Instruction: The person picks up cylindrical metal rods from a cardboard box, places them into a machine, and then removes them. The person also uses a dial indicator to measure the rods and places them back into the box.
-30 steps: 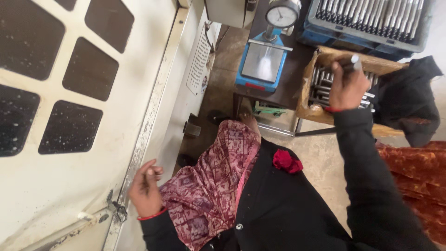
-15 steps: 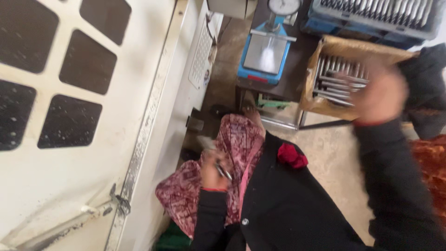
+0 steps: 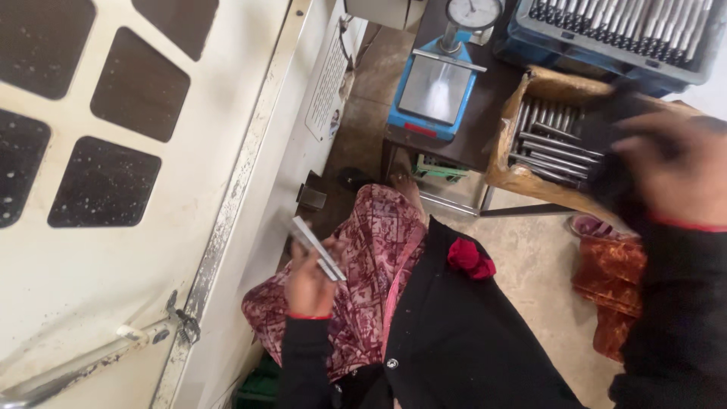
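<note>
My left hand (image 3: 307,282) is raised over my lap and grips two thin metal rods (image 3: 318,248), which slant up to the left. My right hand (image 3: 676,173) is blurred at the right edge, just beside a cardboard box (image 3: 506,144) filled with several more metal rods (image 3: 547,138). Something dark and blurred lies against its fingers, and I cannot tell whether it holds anything. Both arms wear black sleeves, with a red band at each wrist.
A white machine panel (image 3: 113,250) with dark windows fills the left. A blue gauge stand (image 3: 432,91) with a round dial (image 3: 473,11) sits on a dark table (image 3: 485,125). A blue crate of rods (image 3: 621,34) stands behind the box. Red patterned cloth (image 3: 613,280) lies on the floor.
My left hand left the machine's edge, came over my lap and now holds two rods. My right hand moved from the box toward the right, nearer the camera.
</note>
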